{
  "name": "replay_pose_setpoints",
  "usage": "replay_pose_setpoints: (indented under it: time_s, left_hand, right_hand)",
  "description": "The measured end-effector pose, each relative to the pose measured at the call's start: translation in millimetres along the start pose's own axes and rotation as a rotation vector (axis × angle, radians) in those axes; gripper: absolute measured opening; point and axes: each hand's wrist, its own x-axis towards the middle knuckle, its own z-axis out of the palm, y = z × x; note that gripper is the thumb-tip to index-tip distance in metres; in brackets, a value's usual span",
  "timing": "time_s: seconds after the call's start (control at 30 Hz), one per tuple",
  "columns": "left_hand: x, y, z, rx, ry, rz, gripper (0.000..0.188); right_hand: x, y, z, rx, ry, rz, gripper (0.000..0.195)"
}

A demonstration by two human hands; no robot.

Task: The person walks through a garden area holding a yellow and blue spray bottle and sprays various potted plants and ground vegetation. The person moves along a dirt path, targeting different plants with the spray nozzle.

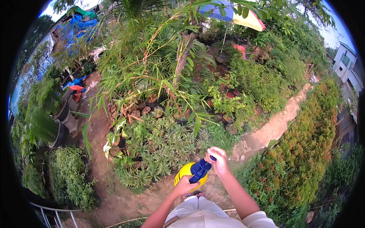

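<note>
A yellow pressure sprayer bottle [183, 171] with a dark blue pump head [201, 167] is held up in front of my body, tilted to the right. My left hand [185, 185] grips its blue handle [196, 176]. At the top of the sprayer, my right hand [218, 160] is closed around the blue pump knob [212, 157]. The nozzle is hard to make out. Just beyond the sprayer grows a dense bed of low striped-leaf plants [168, 139].
A dirt path [278, 125] runs off to the upper right beside a reddish-green hedge [308, 142]. Bamboo-like branches [171, 88] overhang the bed. Large black pots [58, 134] stand at left. A metal railing [57, 212] is at lower left, a parasol [245, 18] farther back.
</note>
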Motion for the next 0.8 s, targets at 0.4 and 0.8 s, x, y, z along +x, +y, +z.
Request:
replay_pose_setpoints:
  time_s: [0.4, 0.8]
  left_hand:
    - [-18, 46, -39, 0.502, 0.031, 0.126, 0.024]
    - [-12, 39, -7, 0.38, 0.106, 0.223, 0.02]
  right_hand:
    - [-8, -16, -32, 0.466, 0.014, -0.211, 0.033]
    - [-5, 45, -15, -0.201, 0.038, -0.259, 0.036]
